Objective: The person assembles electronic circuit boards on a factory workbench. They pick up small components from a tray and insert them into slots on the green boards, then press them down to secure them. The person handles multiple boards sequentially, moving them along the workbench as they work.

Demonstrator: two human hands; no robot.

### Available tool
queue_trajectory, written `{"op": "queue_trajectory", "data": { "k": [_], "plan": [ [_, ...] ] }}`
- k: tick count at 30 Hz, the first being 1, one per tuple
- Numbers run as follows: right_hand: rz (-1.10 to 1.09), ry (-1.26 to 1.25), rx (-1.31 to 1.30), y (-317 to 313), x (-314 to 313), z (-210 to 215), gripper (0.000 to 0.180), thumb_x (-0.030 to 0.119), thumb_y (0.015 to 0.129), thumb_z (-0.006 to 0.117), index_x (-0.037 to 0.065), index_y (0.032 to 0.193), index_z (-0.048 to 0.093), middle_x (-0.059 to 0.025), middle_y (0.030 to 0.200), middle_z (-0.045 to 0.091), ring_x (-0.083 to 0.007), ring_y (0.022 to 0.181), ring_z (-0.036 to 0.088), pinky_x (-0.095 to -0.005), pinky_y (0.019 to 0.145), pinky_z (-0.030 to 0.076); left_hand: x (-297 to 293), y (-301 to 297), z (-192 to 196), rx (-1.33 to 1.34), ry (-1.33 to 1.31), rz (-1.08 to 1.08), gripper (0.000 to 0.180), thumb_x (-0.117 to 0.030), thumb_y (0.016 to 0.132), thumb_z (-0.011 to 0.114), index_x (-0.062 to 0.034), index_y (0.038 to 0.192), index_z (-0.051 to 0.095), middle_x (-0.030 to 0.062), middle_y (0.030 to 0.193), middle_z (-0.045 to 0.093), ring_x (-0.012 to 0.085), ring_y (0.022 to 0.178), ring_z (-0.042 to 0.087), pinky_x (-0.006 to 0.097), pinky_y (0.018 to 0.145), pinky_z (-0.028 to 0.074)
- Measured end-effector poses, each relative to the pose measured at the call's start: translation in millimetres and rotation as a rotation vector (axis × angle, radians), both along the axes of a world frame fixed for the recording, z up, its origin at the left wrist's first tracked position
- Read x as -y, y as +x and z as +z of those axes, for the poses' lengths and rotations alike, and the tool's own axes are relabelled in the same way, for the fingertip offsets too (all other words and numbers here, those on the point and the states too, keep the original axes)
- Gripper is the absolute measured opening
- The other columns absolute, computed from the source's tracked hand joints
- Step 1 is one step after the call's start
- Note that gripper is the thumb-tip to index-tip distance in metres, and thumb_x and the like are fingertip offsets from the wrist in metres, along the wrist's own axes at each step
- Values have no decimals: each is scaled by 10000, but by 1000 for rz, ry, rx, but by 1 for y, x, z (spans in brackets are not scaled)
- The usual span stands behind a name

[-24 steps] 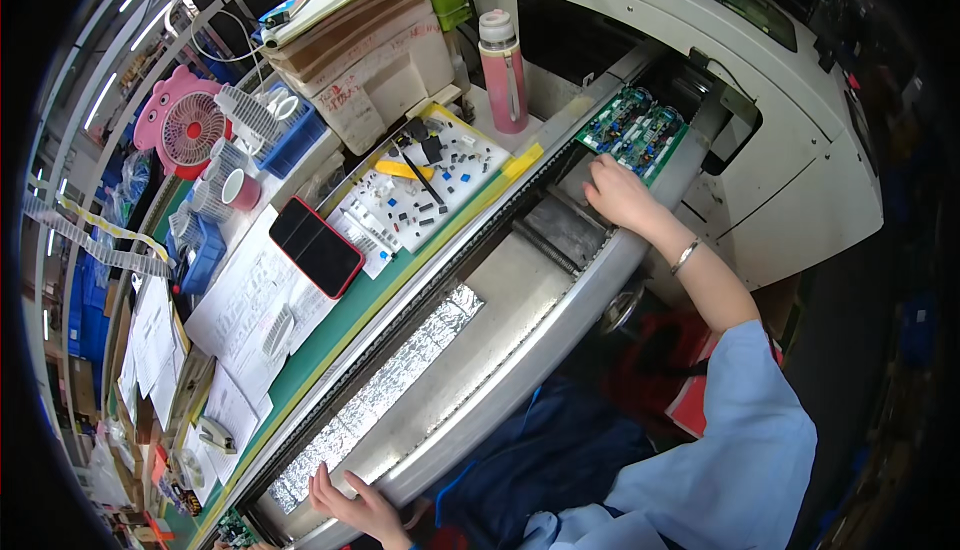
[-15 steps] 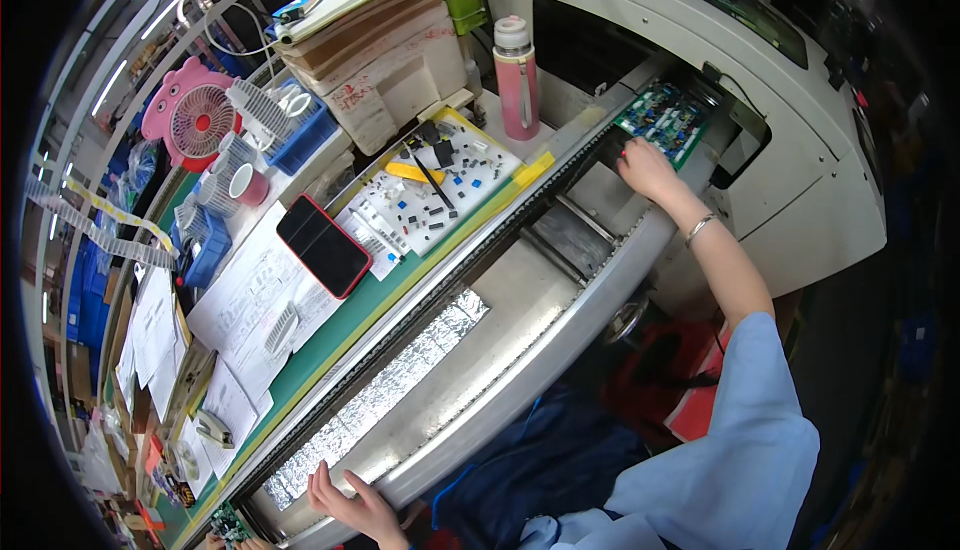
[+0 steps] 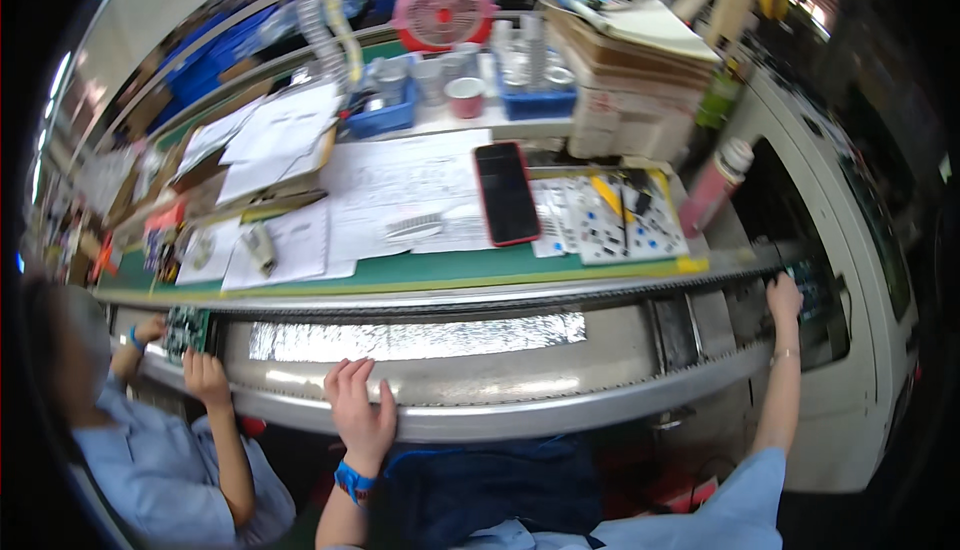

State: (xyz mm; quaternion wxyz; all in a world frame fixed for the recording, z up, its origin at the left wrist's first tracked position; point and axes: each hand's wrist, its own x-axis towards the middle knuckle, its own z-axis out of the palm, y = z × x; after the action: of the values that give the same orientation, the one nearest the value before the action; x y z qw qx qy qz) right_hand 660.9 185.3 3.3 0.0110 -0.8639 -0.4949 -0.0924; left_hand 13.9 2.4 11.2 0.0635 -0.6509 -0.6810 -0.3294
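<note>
My left hand has its fingers spread over the near metal rail of a conveyor, and nothing is in it. Far to the right, my right hand is closed at the near edge of a green circuit board, which lies on the conveyor at a white machine's opening. Blur partly hides its fingertips. At the left end, a co-worker's hands are at another green circuit board on the same conveyor. A strip of silver foil lies along the conveyor bed between the rails.
Behind the conveyor, a green bench holds papers, a red-edged phone and a white board of small components. A pink bottle stands near the white machine. Blue bins and a pink fan are farther back.
My view has swung left, bringing the co-worker and the left board fully into sight. My right hand stays by the right-hand board; my left stays open at the rail.
</note>
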Motion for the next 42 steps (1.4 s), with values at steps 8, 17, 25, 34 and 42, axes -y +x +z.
{"op": "queue_trajectory", "data": {
  "k": [8,17,25,34,42],
  "plan": [
    [1001,492,-312,-244,31,75,263,-31,788,543,39,1037,592,-116,951,579,-289,855,539,-378,731,412,-1,0,2,26,61,-15,327,-69,757,648,-6,1071,583,143,1056,583,363,1061,502,434,907,430],
    [2176,-11,-747,-454,98,49,319,53,727,627,51,1046,616,-115,910,633,-283,674,597,-388,610,483,1,-2,-5,155,191,80,279,-49,768,640,-7,1040,595,137,1009,588,337,998,526,414,860,447],
    [2747,-325,-664,-488,156,0,409,113,810,508,-17,1197,492,-109,1086,518,-210,857,558,-326,744,424,3,-1,-5,193,256,143,206,-19,754,647,-31,958,623,103,959,606,311,948,541,393,819,458],
    [2496,-633,-817,-489,144,-7,379,90,840,561,59,1214,508,-82,1109,525,-238,855,561,-342,745,432,2,-2,-5,174,258,171,204,4,740,649,-40,939,642,91,944,621,302,944,557,384,814,463],
    [2464,-499,-925,-489,144,0,316,98,837,549,49,1149,541,-71,1016,550,-238,787,560,-349,691,432,1,-2,-7,212,306,166,196,18,740,642,-33,929,639,99,921,624,306,924,566,386,804,468]
  ]
}}
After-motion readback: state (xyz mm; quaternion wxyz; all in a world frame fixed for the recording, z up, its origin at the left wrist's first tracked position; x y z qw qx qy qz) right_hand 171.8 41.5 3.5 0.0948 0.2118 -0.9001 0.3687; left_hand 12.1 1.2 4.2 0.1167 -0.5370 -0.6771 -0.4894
